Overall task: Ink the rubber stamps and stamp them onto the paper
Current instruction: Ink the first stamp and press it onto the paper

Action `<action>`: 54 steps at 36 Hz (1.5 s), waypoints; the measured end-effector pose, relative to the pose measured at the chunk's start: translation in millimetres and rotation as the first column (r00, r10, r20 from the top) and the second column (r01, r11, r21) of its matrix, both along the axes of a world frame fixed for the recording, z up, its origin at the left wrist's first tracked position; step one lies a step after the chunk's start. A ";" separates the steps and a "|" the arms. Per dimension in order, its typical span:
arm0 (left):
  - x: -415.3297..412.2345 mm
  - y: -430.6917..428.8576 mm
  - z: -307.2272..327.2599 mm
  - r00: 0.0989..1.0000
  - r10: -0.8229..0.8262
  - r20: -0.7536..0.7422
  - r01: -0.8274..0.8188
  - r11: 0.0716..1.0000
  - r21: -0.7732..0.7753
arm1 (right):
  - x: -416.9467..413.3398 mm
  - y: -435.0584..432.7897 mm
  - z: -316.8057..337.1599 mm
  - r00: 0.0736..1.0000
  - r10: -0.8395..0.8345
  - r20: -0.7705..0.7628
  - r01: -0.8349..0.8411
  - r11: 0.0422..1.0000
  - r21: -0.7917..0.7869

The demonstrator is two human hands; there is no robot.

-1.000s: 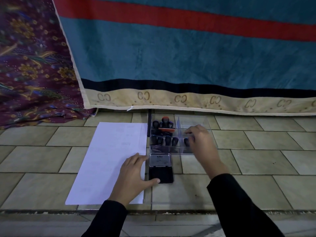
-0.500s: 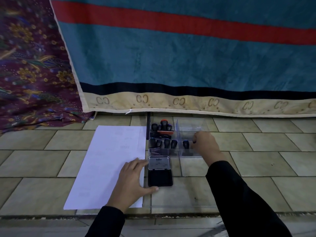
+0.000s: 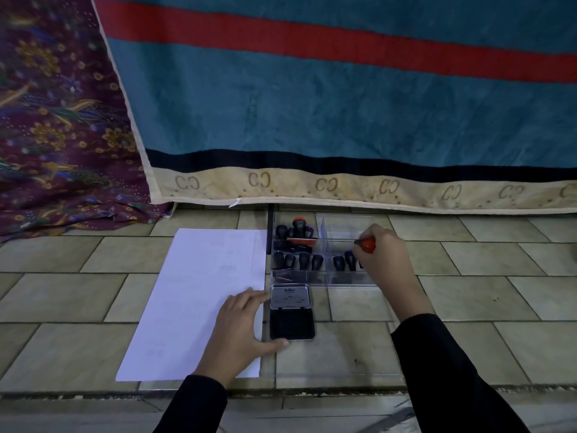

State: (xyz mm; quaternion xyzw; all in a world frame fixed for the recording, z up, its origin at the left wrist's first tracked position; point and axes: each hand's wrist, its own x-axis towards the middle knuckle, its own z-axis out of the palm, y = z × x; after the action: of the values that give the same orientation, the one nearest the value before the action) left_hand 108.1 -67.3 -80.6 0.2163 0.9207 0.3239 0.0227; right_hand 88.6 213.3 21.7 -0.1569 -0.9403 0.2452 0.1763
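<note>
A white sheet of paper lies on the tiled floor, with faint stamp marks on it. My left hand rests flat on its right edge, thumb touching the open black ink pad, whose lid is folded back. Behind the pad stands a clear plastic box holding several black-handled stamps. My right hand is over the box's right side and grips a stamp with an orange-red knob. The stamp's lower part is hidden by my fingers.
A teal blanket with a red stripe and beige border hangs right behind the box. A maroon patterned cloth lies at the left. The box's clear lid lies flat on the floor right of the ink pad.
My right hand has closed on an orange-knobbed stamp at the box's right side and lifted it slightly. The left hand has stayed on the paper.
</note>
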 end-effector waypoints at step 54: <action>3.4 -35.9 12.7 0.989 0.148 0.002 -0.133 0.883 0.451 | 75.0 -104.1 -37.9 0.869 0.494 -0.026 -0.490 0.853 -0.182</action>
State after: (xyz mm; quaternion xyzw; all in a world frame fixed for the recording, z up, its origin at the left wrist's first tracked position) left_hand 111.5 -103.2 -67.9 0.1538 0.8344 0.5252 -0.0660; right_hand 163.5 109.2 -16.1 0.0703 -0.9244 0.3657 0.0822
